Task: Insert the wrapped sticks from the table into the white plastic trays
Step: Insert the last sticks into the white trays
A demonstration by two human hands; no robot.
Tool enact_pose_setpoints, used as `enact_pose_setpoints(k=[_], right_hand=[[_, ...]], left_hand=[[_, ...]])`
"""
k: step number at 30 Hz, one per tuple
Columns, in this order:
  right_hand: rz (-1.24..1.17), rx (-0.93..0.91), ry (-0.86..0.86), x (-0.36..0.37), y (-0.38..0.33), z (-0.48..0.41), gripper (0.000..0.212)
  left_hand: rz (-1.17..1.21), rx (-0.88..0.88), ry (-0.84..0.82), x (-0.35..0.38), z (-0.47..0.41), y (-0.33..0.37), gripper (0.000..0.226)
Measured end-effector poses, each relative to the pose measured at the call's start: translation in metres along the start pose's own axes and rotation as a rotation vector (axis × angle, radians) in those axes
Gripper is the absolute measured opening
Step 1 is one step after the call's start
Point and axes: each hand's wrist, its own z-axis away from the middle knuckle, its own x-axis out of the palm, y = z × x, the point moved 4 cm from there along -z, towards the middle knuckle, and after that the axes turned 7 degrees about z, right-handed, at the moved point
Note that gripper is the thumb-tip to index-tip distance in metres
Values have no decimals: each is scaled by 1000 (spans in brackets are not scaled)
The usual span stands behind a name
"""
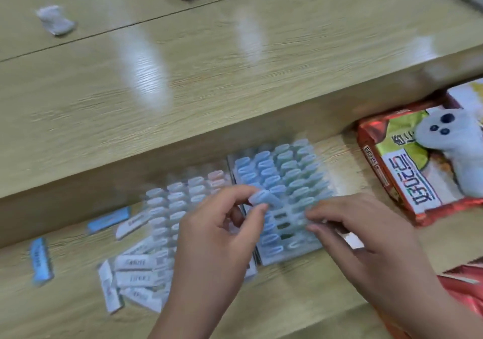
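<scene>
Our left hand (217,236) pinches a blue stick (264,199) crosswise just above the tray (295,254) and its empty slots (281,216), while our right hand (363,236) presses the tray with flat fingers.

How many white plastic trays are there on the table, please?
2. The left tray lies partly behind the left hand; the right tray lies close beside it, with the fingers of the right hand on it. More could be hidden underneath.

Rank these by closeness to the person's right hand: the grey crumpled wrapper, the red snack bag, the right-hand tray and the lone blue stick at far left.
1. Right-hand tray, touched by the right hand fingertips.
2. Red snack bag, just to its right.
3. Lone blue stick, far left on the near surface.
4. Grey crumpled wrapper, far left on the upper ledge.
</scene>
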Motion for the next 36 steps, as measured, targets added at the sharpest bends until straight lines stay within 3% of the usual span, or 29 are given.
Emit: enact_pose_setpoints(k=[12, 17, 20, 23, 29, 36], right_hand=[[83, -206, -58, 11, 8, 7, 8], [123, -235, -116, 13, 9, 7, 11], [127, -229, -130, 15, 11, 9, 17], [100, -191, -130, 15, 11, 10, 23], [52, 44, -69, 12, 9, -12, 29], [69, -63, -94, 24, 2, -35, 13]], left_hand=[[-359, 58, -21, 19, -13, -6, 13], [-402, -17, -88, 21, -17, -4, 17], [-339, -85, -89, 23, -20, -6, 12], [-430, -71, -105, 26, -23, -4, 12], [-447, -97, -148, 24, -25, -7, 15], [-461, -8, -164, 24, -23, 0, 19]])
